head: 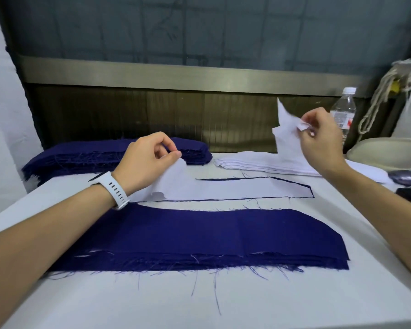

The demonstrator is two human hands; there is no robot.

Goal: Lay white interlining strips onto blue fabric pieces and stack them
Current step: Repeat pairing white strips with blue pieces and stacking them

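Nearest, the white worktop carries loose blue threads that trail from the frayed front edge of a stack of blue fabric pieces; this near stack lies flat and long across the middle of the worktop, its far edge curved; the left forearm crosses above its left end.

Just behind it, apart from it by a narrow band of worktop, a white interlining strip lies on a single blue piece, of which only a thin dark border shows around the white; the left hand, with a white watch on the wrist, pinches the strip's left end between thumb and fingertips and holds that end lifted off the worktop, with the corner below it curled, while the rest of the strip lies flat.

Farther right, the right hand is raised and pinches the crumpled top of a second white strip; this one hangs down to a low pile of white strips at the back of the worktop; whether its lower end is free of the pile I cannot tell.

At the back left lies a thicker stack of blue pieces, frayed along its front; at the back right stand a clear water bottle, a pale round object and a hanging cord; a dark wooden panel closes the far side.
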